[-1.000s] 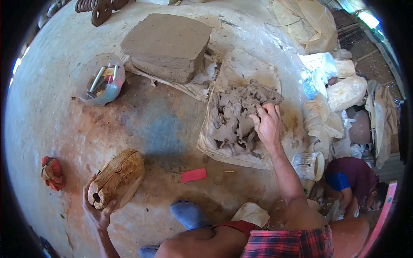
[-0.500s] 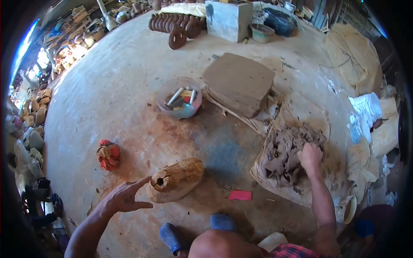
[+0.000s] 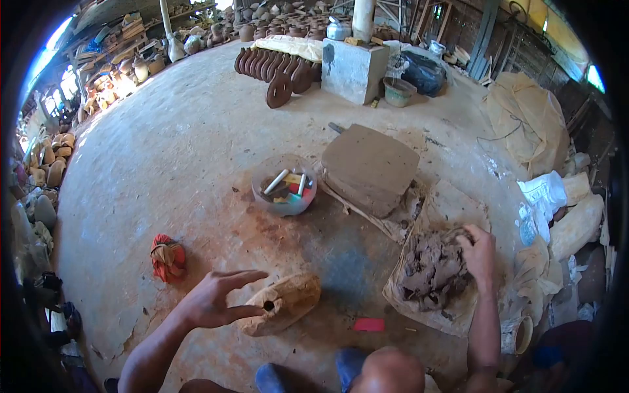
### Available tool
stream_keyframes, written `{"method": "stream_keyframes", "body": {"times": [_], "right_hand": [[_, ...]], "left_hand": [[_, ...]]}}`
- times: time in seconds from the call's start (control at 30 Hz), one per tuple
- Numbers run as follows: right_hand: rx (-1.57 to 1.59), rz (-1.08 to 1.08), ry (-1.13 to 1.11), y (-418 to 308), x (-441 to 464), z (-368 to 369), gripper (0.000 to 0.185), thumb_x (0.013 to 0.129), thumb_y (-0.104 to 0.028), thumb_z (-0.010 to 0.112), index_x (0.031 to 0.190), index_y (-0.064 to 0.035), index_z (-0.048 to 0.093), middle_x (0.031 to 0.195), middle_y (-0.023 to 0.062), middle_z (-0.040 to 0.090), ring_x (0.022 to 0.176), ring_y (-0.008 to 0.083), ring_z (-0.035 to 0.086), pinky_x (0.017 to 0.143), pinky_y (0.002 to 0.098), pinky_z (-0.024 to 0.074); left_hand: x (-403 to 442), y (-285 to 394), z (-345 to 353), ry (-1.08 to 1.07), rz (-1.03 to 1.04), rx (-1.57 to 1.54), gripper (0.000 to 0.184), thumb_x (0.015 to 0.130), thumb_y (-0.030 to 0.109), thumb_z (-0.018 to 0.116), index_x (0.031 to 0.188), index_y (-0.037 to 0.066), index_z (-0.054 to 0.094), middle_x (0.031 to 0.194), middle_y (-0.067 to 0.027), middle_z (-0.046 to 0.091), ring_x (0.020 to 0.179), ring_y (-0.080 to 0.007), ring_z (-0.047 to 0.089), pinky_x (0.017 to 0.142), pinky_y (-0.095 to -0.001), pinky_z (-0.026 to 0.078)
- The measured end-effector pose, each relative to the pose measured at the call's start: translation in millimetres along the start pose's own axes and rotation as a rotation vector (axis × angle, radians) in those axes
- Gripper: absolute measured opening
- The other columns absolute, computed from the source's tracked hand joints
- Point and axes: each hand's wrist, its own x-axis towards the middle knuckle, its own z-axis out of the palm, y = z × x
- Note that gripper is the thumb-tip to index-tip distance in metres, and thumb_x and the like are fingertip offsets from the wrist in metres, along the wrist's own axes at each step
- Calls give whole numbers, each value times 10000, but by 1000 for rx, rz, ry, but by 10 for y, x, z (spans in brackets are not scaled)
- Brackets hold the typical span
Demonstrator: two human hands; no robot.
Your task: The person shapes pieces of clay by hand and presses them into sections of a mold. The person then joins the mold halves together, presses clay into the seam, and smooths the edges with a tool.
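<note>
My left hand (image 3: 219, 298) is open, thumb and fingers spread, at the left end of an oblong tan block (image 3: 291, 302) with a dark hole in that end. The thumb overlaps the block near the hole; I cannot tell whether it touches. On the right, my right hand (image 3: 480, 257) has its fingers curled onto the upper right edge of a heap of torn, soft brown clay (image 3: 432, 272). The heap lies on a clay-stained cloth (image 3: 452, 321). Beyond it stands a big smooth slab of clay (image 3: 373, 164).
A clear plastic bowl (image 3: 285, 206) holds tools. A tied red cloth bundle (image 3: 168, 259) lies left, and a flat pink piece (image 3: 369, 325) lies near my feet. Farther back are a concrete block (image 3: 354, 72) and a row of brown ring-shaped pieces (image 3: 278, 90). Sacks (image 3: 576, 226) line the right side.
The view has tilted up, showing more of the background. My left hand's fingers have lifted and spread wider. My right hand has gone from a fist on the clay to curling at its edge.
</note>
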Motion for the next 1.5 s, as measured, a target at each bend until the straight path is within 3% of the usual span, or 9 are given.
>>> {"method": "stream_keyframes", "body": {"times": [0.3, 0.37, 0.47, 0.8, 0.97, 1.1, 1.2, 1.3, 1.5], "right_hand": [[390, -823, -414, -2445, 373, 469, 372, 859, 33, 700, 1229, 8, 729, 1117, 154, 697, 921, 310, 733, 796, 373, 621], [331, -786, -451, -2536, 375, 548, 390, 872, -10, 736, 1260, 16, 712, 1114, 158, 700, 959, 318, 736, 813, 390, 628], [542, -711, -520, -2692, 365, 549, 543, 855, -98, 805, 1354, 39, 640, 1228, 181, 652, 1075, 365, 705, 896, 421, 612], [196, -718, -637, -2389, 213, 217, 448, 846, -261, 834, 1217, -34, 723, 1050, 76, 695, 847, 256, 727, 721, 368, 629], [330, -732, -415, -1966, 2, 183, 246, 868, -231, 779, 1059, -84, 728, 911, 58, 635, 780, 229, 701, 655, 368, 605], [537, -447, -446, -1955, -17, -295, 138, 881, -95, 779, 1002, -35, 753, 898, 84, 694, 805, 246, 713, 723, 369, 605], [598, -79, -89, -1900, -66, -578, 72, 901, -46, 780, 940, 7, 752, 929, 133, 724, 783, 233, 703, 707, 351, 564], [386, 124, 350, -1408, -243, -570, 135, 908, -28, 741, 1035, 15, 736, 946, 131, 687, 824, 213, 686, 751, 325, 546], [685, 400, 369, -1152, -410, -699, 286, 913, -24, 731, 1191, 35, 706, 1105, 174, 659, 944, 278, 686, 834, 388, 564]], "left_hand": [[1248, 326, 84, 28, 228, -873, 678, 1034, 345, 713, 1557, -3, 458, 1445, -219, 622, 1266, -294, 659, 1084, -413, 544], [1230, 322, -10, -256, -13, -1167, 467, 1086, 312, 639, 1419, -11, 588, 1285, -107, 700, 1175, -180, 661, 1027, -333, 539], [1029, 349, -51, -113, -253, -1178, 408, 1100, 318, 616, 1265, -53, 650, 1145, -89, 706, 1088, -156, 690, 926, -297, 594], [1093, 495, 146, -467, -323, -1419, 495, 1134, 372, 493, 1360, -64, 552, 1313, -231, 659, 1160, -340, 712, 1036, -412, 602], [1304, 853, 168, -594, -315, -1308, 486, 1127, 375, 523, 1321, -68, 572, 1193, -212, 715, 1094, -290, 729, 945, -362, 610], [1488, 1011, 403, -592, -288, -1245, 397, 1086, 376, 619, 1219, 6, 674, 1015, -83, 730, 894, -146, 692, 834, -286, 553], [1847, 1103, 752, -672, -74, -1553, 449, 1080, 341, 632, 1321, -36, 609, 1050, -146, 735, 921, -211, 714, 856, -347, 581], [2272, 1348, 1108, -492, -69, -1197, 559, 1071, 327, 648, 1463, -54, 528, 1132, -147, 728, 962, -202, 702, 865, -337, 567], [2580, 1592, 1684, -226, -66, -303, 939, 1062, 480, 624, 1692, 12, 108, 1711, -174, 305, 1423, -252, 506, 1145, -391, 446]]}}
